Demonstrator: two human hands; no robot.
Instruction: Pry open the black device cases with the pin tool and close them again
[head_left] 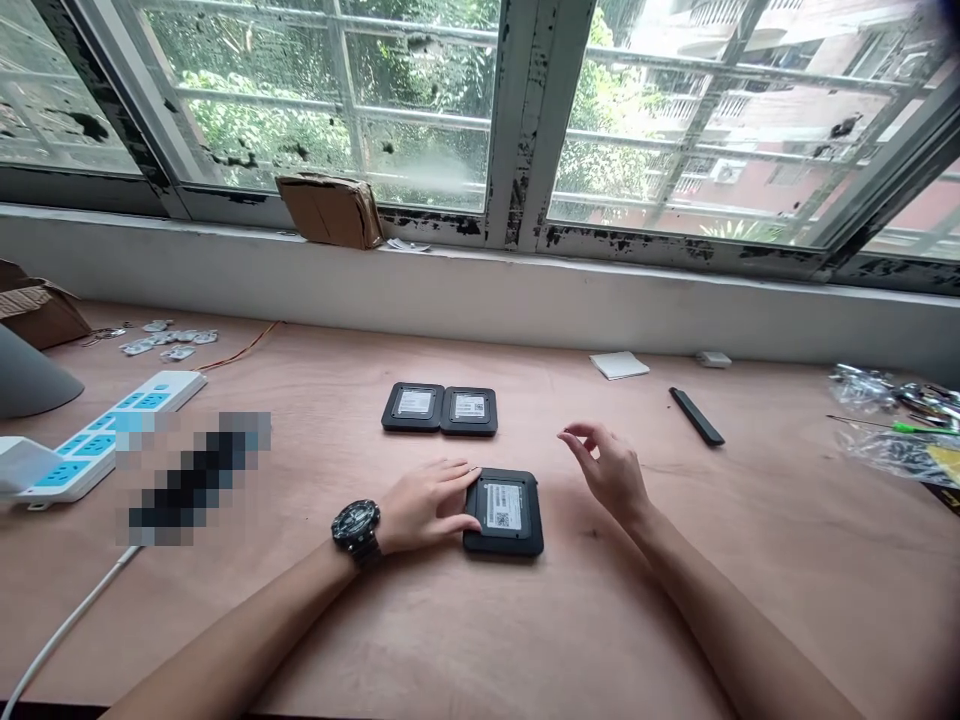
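Note:
A black square device with a white printed label lies flat on the table, label up. My left hand, with a black watch at the wrist, steadies it at the left edge, forefinger by the upper corner and thumb lower down. To the right and raised a little, my right hand is bent with thumb and forefinger drawn together. Whether anything tiny is between those fingertips I cannot make out. Behind the hands, two similar labelled black devices, a left one and a right one, lie side by side.
Right of my right hand lies a flat black bar. A green-handled screwdriver rests among plastic bags at far right. A white power strip, a blurred dark item and small white pieces are at left. White paper lies near the wall.

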